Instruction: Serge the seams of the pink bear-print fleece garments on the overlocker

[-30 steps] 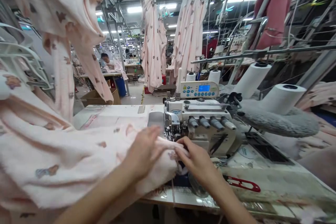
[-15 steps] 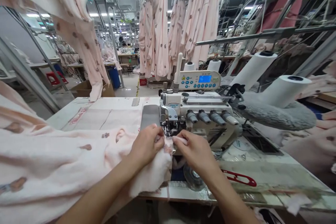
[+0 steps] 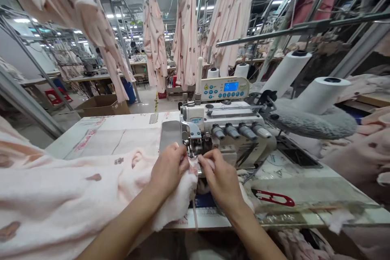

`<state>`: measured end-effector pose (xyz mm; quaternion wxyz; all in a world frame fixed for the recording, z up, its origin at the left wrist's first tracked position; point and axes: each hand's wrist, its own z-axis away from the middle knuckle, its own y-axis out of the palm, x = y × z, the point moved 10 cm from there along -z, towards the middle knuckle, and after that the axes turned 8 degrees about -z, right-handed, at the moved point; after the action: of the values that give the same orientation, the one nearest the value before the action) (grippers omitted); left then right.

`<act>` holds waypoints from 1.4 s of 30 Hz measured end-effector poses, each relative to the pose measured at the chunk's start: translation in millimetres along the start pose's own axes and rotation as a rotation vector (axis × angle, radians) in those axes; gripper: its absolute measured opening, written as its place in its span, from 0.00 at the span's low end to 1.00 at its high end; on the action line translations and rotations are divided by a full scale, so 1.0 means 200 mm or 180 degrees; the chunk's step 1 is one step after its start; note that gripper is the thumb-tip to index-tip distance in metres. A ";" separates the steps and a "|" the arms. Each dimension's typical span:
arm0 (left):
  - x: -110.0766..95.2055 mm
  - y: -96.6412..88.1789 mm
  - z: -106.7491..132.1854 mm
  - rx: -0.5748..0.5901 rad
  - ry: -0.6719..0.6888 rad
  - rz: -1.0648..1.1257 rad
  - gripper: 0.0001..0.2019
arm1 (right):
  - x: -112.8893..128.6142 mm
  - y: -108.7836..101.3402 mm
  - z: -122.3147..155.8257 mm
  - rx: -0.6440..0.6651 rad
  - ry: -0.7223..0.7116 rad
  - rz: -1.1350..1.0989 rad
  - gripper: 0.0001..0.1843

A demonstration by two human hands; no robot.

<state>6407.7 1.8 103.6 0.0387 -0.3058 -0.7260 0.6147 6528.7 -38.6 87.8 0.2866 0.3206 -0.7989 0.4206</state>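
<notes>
Both my hands are at the front of a white overlock sewing machine (image 3: 225, 130), pinching a soft pale pink fleece garment (image 3: 76, 183) with a brown bear print. My left hand (image 3: 169, 166) gathers a fold of the fleece just left of the presser foot (image 3: 191, 148). My right hand (image 3: 221, 174) holds the fabric edge to the right of the foot. The fingertips of both hands are very near the foot. The bulk of the garment spreads left over the table, and my hands hide the fabric's edge under the needle area.
Red thread snips (image 3: 272, 198) lie on the white sewing table (image 3: 115, 138) right of my right hand. Several white thread cones (image 3: 286, 71) stand behind the machine beside a grey fuzzy fabric piece (image 3: 310, 120). Pink garments (image 3: 185, 28) hang overhead, and a cardboard box (image 3: 103, 105) stands beyond the table.
My hands have drawn closer together and nearer the presser foot, with the fleece bunched between them. The whole view has shifted slightly as my head turned.
</notes>
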 end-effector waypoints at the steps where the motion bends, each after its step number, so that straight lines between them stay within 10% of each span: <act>1: 0.00 0.00 0.00 0.0001 -0.0031 -0.0067 0.06 | 0.00 0.00 0.01 -0.0057 -0.0028 0.0054 0.09; 8: -0.01 -0.01 0.00 0.0021 -0.0002 -0.0355 0.06 | 0.04 -0.16 0.30 -0.1510 -0.0520 0.0055 0.13; 15: 0.00 -0.05 0.00 0.0159 0.0115 -0.0378 0.04 | -0.10 0.33 0.33 0.0724 0.0968 -0.2416 0.19; 25: -0.22 -0.14 0.23 -0.1125 0.0883 -0.1005 0.13 | -0.17 0.37 0.36 0.0504 0.1886 -0.3924 0.20; 34: -0.23 0.00 0.17 -0.0448 0.0873 -0.1658 0.19 | -0.18 0.36 0.32 0.0349 0.1876 -0.3923 0.22; 42: -0.21 -0.03 0.51 -0.1232 0.1164 -0.1004 0.16 | -0.09 0.29 0.41 0.0686 0.1513 -0.3614 0.15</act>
<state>6395.4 -108.0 98.0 0.2047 -0.2965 -0.8491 0.3863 6481.5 -78.6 7.3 0.6014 0.6200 -0.3713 0.3407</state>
